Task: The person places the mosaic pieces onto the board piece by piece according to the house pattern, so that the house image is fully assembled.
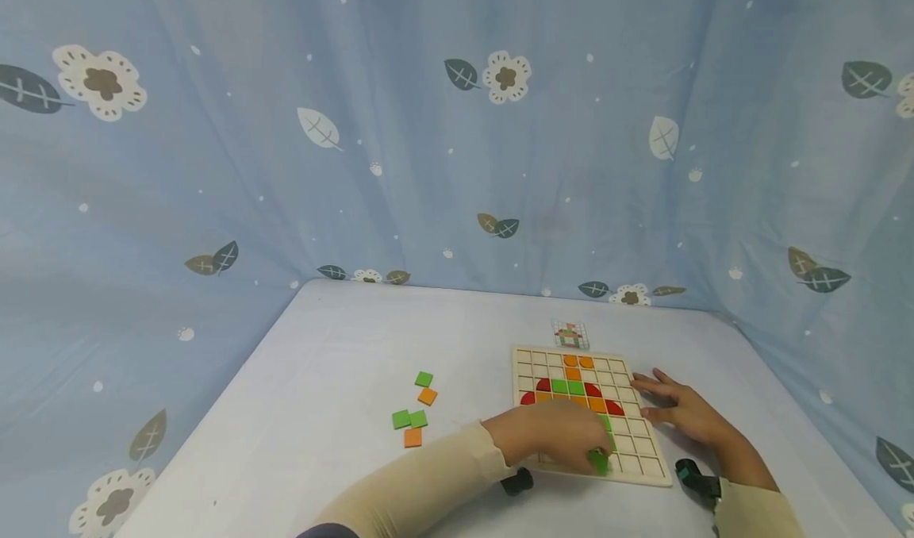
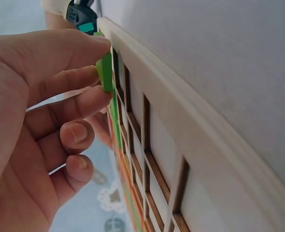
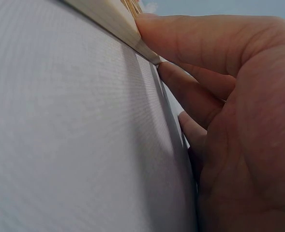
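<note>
Near the front edge of the wooden grid board (image 1: 643, 466), my left hand (image 1: 564, 435) pinches a green square tile (image 1: 598, 463) between thumb and fingers. In the left wrist view that tile (image 2: 106, 72) stands tilted against the grid, close to the border. My right hand (image 1: 681, 411) rests at the board's right edge, its fingers spread and extended. The right wrist view shows the thumb (image 3: 190, 41) and a fingertip right at the board's side (image 3: 118, 21). Red curved pieces (image 1: 614, 408), orange tiles (image 1: 574, 374) and green tiles (image 1: 567, 386) fill cells, partly hidden by my left hand.
Left of the board lie loose green tiles (image 1: 401, 419) and orange tiles (image 1: 412, 438) on the white table (image 1: 286, 411). A small card with a coloured grid picture (image 1: 570, 335) lies behind the board. A patterned blue curtain (image 1: 400, 173) hangs behind the table.
</note>
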{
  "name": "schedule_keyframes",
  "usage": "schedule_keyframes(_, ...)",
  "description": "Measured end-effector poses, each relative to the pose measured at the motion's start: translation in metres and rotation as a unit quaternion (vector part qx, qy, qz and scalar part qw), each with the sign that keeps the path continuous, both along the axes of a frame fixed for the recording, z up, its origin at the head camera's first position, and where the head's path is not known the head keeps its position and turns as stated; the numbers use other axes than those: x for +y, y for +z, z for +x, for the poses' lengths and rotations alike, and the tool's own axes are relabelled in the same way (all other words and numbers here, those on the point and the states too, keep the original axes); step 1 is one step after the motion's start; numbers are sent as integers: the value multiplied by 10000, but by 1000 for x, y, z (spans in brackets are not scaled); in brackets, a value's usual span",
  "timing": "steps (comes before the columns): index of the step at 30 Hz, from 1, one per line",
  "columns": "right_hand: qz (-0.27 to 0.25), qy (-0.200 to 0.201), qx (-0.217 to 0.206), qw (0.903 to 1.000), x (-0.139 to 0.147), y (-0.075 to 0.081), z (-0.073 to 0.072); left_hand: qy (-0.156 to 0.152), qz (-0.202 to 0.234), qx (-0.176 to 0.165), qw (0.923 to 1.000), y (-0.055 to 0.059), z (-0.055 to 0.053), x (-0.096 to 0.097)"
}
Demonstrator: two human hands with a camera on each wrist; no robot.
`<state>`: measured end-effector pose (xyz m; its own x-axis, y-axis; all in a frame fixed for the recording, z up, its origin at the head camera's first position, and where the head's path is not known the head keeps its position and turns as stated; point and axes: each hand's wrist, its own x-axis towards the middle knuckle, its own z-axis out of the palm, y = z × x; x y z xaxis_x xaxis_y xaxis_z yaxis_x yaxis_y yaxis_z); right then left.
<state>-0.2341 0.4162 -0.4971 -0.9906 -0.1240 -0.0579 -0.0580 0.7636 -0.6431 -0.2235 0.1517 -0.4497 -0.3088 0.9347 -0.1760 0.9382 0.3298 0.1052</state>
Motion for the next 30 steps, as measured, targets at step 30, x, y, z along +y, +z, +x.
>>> schedule_keyframes(30,-13,-17,-36,10000,3,-3,-3,130,-214,-141,9996,1,-2,23)
